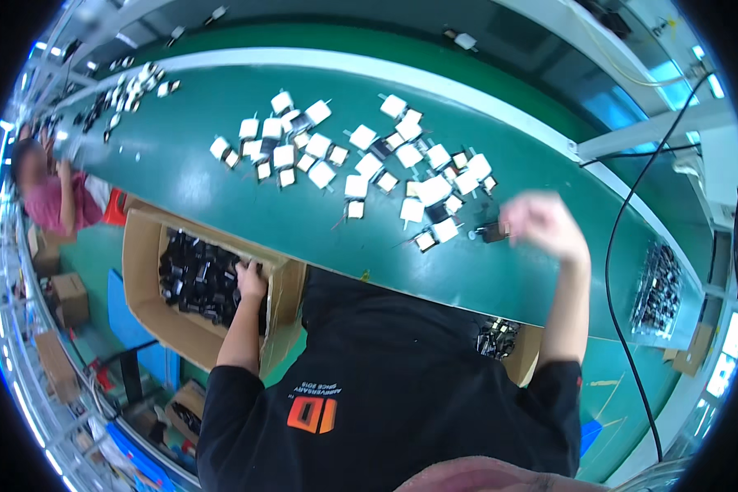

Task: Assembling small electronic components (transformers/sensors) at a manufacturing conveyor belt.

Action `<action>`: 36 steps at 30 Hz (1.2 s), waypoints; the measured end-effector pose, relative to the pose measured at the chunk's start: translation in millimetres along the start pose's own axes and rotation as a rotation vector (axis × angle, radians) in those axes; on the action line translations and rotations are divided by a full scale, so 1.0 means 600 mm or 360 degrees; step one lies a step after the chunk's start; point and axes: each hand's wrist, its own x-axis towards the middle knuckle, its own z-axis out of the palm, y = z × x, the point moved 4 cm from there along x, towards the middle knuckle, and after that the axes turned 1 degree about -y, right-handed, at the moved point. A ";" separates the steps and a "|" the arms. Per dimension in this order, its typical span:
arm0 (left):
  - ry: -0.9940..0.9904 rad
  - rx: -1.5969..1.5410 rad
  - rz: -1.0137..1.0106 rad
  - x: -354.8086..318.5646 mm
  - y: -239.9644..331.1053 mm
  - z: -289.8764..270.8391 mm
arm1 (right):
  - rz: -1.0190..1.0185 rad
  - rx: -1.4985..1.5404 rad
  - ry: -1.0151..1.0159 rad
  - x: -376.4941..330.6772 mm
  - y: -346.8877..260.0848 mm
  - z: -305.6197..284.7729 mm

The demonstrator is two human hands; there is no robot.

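Note:
My left hand (pixel 252 283) reaches into a cardboard box (pixel 143 271) at the table's near edge, its fingers curled at a small black part among many black plastic parts (pixel 201 279). Over the green table (pixel 328 234), my right hand (pixel 545 223) is smeared by motion, so its fingers do not show clearly. Just beside its fingertips is a small dark piece (pixel 492 233); whether the two touch I cannot tell. Left of it, several white block-shaped components (pixel 435 190) with short pins and smaller pale blocks lie scattered. A second scattered group of white components (pixel 284 156) lies farther left.
A clear tray of dark parts (pixel 658 291) sits at the table's right end. A black cable (pixel 611 246) hangs down the right side. Another open box (pixel 523 357) with metallic parts is below the near edge. A person in pink (pixel 57 201) sits at the far left.

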 end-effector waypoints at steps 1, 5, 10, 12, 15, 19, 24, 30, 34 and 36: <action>-0.0047 0.0327 -0.0021 0.002 0.018 -0.016 | -0.0050 -0.0139 0.0274 0.066 -0.001 -0.042; -0.0052 0.0954 0.0038 -0.007 0.027 -0.034 | -0.0252 -0.0713 0.1158 0.360 0.057 -0.162; -0.0235 0.0668 0.0258 0.016 0.043 -0.036 | 0.0357 -0.1317 0.1507 0.503 0.160 -0.267; -0.0228 0.0775 0.0323 -0.005 0.035 -0.031 | 0.0353 -0.1385 0.1448 0.529 0.154 -0.259; -0.0205 0.0685 0.0261 -0.020 0.014 -0.018 | 0.0621 -0.1150 0.1292 0.534 0.097 -0.231; 0.0000 0.0408 0.0389 -0.009 0.034 -0.020 | 0.0708 -0.0988 0.1303 0.513 0.130 -0.267; 0.0380 -0.0228 0.0567 -0.043 0.065 -0.088 | 0.0403 -0.0825 0.1125 0.480 0.131 -0.247; 0.0848 -0.1031 0.0535 -0.108 0.091 -0.212 | -0.0206 0.0980 0.0587 0.292 -0.001 -0.101; 0.0435 -0.1603 0.0979 -0.211 0.300 -0.297 | -0.0310 0.1316 0.0524 0.118 -0.055 0.014; 0.0528 -0.0892 0.1375 -0.277 0.424 -0.316 | -0.0568 0.1453 0.0443 0.062 -0.070 0.069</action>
